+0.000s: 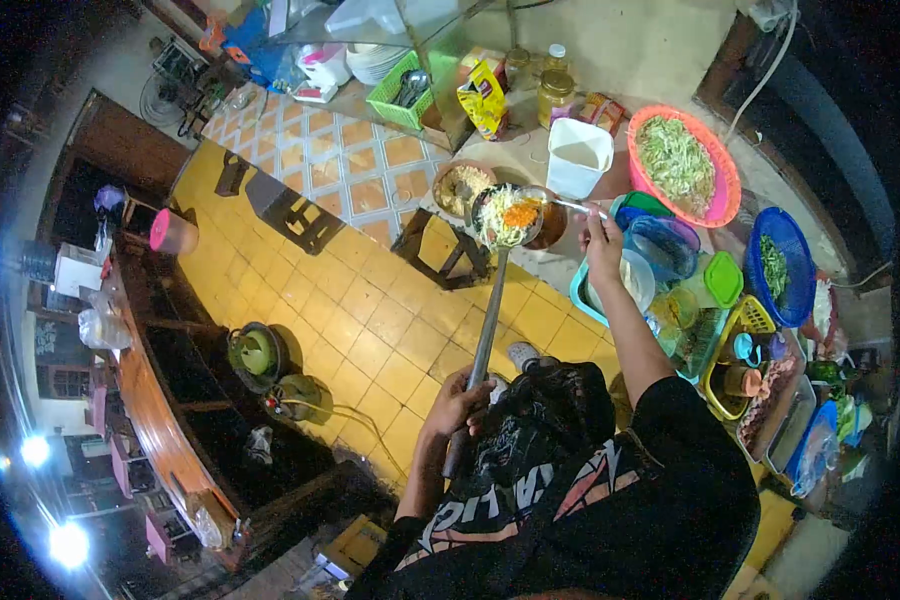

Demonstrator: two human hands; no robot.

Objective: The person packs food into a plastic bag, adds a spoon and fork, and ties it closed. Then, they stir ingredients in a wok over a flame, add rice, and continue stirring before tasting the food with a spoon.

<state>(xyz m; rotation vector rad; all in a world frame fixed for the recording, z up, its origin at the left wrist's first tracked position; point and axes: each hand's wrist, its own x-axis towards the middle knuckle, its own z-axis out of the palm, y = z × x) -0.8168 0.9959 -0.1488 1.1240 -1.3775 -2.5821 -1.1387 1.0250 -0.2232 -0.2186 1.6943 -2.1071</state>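
My left hand (pixel 457 403) is wrapped around the long grey handle of a ladle (pixel 488 320), which reaches away from my body. Shredded pale cabbage (pixel 498 222) fills the ladle's bowl, with an orange heap (pixel 521 212) on its right side. Between the fingers of my right hand (pixel 602 248) is the handle of a metal spoon (pixel 568 205), pointing left to the ladle. The spoon's far end is hard to make out against the food. Just behind the ladle stands a bowl of chopped pale food (pixel 460 186), and a brown-filled container (pixel 550 228) is partly hidden beside it.
A white square tub (pixel 579 160), an orange basket of shredded cabbage (pixel 676 165) and a blue basket of cut greens (pixel 773 265) stand on the counter. A green lid (pixel 723 279) lies nearer. On the yellow tiled floor at left is a gas cylinder (pixel 295 398).
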